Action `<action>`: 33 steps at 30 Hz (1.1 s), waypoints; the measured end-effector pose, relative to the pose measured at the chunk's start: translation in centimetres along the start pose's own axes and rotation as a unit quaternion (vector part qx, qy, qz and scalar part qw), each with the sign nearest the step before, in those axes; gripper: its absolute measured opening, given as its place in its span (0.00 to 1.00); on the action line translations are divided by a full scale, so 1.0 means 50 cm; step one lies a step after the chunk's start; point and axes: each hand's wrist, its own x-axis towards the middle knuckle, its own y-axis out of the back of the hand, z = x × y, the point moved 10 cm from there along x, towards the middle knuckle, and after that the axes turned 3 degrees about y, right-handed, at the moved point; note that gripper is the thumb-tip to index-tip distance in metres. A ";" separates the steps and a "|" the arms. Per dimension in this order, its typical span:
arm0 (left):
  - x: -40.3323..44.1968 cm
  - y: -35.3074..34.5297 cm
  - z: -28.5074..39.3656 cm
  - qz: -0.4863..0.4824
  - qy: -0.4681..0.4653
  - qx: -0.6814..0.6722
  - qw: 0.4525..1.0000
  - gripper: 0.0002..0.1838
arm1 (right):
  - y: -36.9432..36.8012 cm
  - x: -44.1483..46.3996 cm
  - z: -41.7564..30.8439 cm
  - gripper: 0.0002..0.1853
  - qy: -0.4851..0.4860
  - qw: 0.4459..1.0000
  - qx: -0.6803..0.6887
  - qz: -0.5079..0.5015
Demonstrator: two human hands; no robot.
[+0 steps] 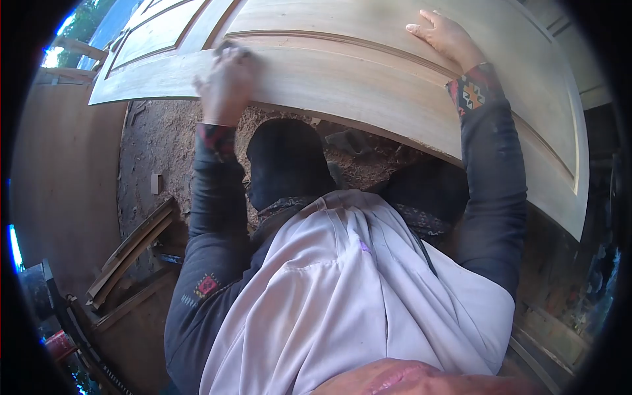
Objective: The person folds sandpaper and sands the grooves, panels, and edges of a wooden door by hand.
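Note:
A pale wooden panel door (316, 72) with grooved mouldings lies across the upper part of the view, in front of my body. My left hand (227, 82) is on its near border strip, fingers curled in and blurred. Something dark shows at the knuckles, too smeared to name. Farther right, my right hand (447, 39) lies on a raised panel of the door, fingers stretched out and thumb apart, holding nothing.
Shavings and dust cover the ground (155, 141) under the door. Wooden strips (135, 253) lean at the lower left, near a large brown board (69, 164). Black machine parts with a red piece (59, 344) are at the lower left edge. My knees are under the door's near edge.

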 end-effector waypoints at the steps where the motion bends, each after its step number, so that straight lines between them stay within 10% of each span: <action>1: -0.024 -0.016 0.075 0.071 -0.113 -0.062 0.989 0.19 | 0.002 0.000 -0.001 0.41 -0.002 1.000 0.005 -0.001; 3: -0.097 -0.019 0.276 -0.032 -0.233 -0.105 0.966 0.25 | -0.001 -0.002 0.004 0.41 -0.002 1.000 0.010 -0.005; 4: -0.150 -0.009 0.355 0.101 -0.327 -0.139 0.929 0.25 | -0.003 0.003 0.010 0.41 -0.001 1.000 0.011 -0.006; 6: -0.175 0.012 0.459 0.030 -0.310 -0.153 0.938 0.24 | -0.003 0.000 0.012 0.40 0.000 1.000 0.029 0.005; 12: -0.145 0.012 0.351 0.102 -0.297 -0.164 0.935 0.22 | 0.013 -0.010 0.001 0.36 0.038 0.998 0.014 0.058; 14: -0.088 0.001 0.256 -0.011 -0.174 -0.128 0.976 0.23 | 0.042 -0.025 -0.035 0.30 0.098 0.984 -0.060 0.134; 17: -0.083 -0.004 0.252 0.009 -0.182 -0.119 0.976 0.23 | 0.034 -0.027 -0.044 0.38 0.036 0.999 -0.023 0.024; 29: -0.187 0.032 0.477 -0.006 -0.385 -0.218 0.897 0.20 | -0.002 0.013 0.019 0.35 0.007 0.998 0.066 0.007; 33: -0.083 0.060 0.374 0.000 -0.245 -0.486 0.839 0.16 | 0.128 -0.052 -0.135 0.26 0.240 0.931 0.203 0.184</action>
